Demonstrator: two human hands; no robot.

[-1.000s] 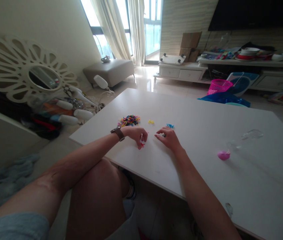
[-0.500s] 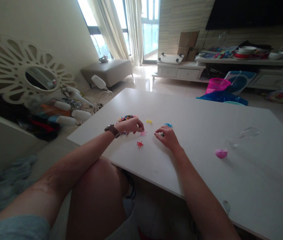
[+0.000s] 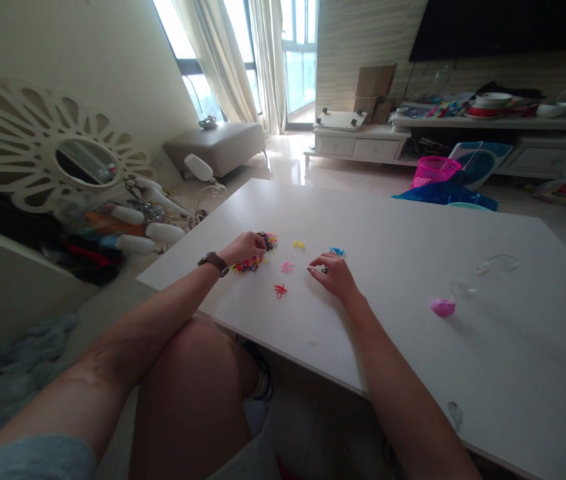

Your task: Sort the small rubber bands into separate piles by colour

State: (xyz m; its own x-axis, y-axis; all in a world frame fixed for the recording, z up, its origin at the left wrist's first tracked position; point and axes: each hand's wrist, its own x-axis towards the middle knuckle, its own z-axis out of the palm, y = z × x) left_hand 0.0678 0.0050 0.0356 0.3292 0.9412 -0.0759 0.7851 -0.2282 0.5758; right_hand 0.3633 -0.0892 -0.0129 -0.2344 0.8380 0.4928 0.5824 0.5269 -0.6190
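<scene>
Small multicoloured rubber bands lie in a pile [image 3: 249,265] on the white table [image 3: 393,267]. My left hand [image 3: 249,247], with a watch on its wrist, is over this pile, fingers bent together; what they pinch, if anything, is too small to make out. My right hand [image 3: 335,275] rests on the table with curved fingers slightly apart, and a dark band [image 3: 325,269] shows beneath them. Between and around the hands lie small groups of bands sorted by colour: pink [image 3: 287,267], red [image 3: 280,291], yellow [image 3: 299,245] and blue [image 3: 337,251].
Further right on the table are a pink balloon-like item [image 3: 443,307] and a clear plastic piece [image 3: 499,264]. A small clear scrap [image 3: 455,413] lies near the front edge. Past the table stand a pink basket [image 3: 437,171] and, at left, a lamp with white shades [image 3: 163,232].
My left hand has moved left from beside the pink bands back over the mixed pile. The pink bands now show fully. My right hand has stayed in place.
</scene>
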